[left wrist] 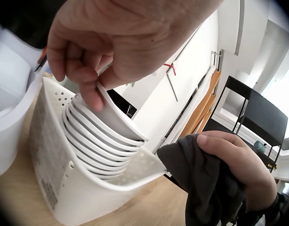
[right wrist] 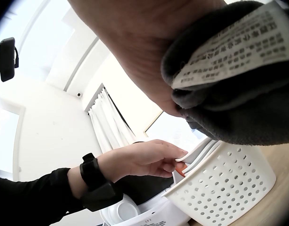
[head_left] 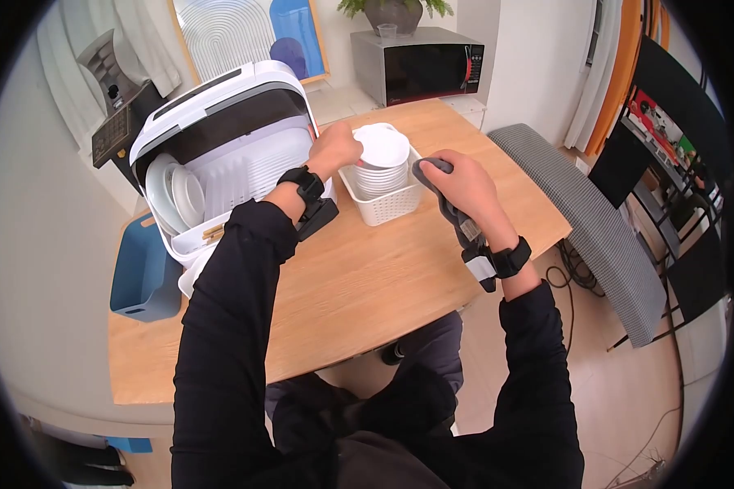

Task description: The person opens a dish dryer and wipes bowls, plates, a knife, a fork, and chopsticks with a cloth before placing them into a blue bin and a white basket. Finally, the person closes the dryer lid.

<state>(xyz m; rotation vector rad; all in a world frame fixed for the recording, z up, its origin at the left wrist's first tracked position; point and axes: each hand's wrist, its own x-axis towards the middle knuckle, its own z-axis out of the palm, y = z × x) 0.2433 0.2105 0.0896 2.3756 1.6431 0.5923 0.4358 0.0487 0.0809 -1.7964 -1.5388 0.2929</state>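
Note:
A stack of white bowls (head_left: 382, 181) stands in a white perforated basket (head_left: 387, 209) on the table. My left hand (head_left: 334, 151) pinches the rim of the top bowl (left wrist: 117, 117) between thumb and fingers. That bowl is tilted, its near rim raised above the stack. To the right of the basket, my right hand (head_left: 467, 189) grips a dark grey cloth (left wrist: 197, 174) that hangs down from the fingers. A white printed label (right wrist: 239, 44) shows on the cloth in the right wrist view.
A white dish cabinet (head_left: 220, 85) with its lid raised stands left of the basket, with plates (head_left: 187, 198) in its rack. Beside it is a blue bin (head_left: 145, 277). Behind the table sits a microwave (head_left: 420, 69); a grey padded bench (head_left: 583, 220) is at the right.

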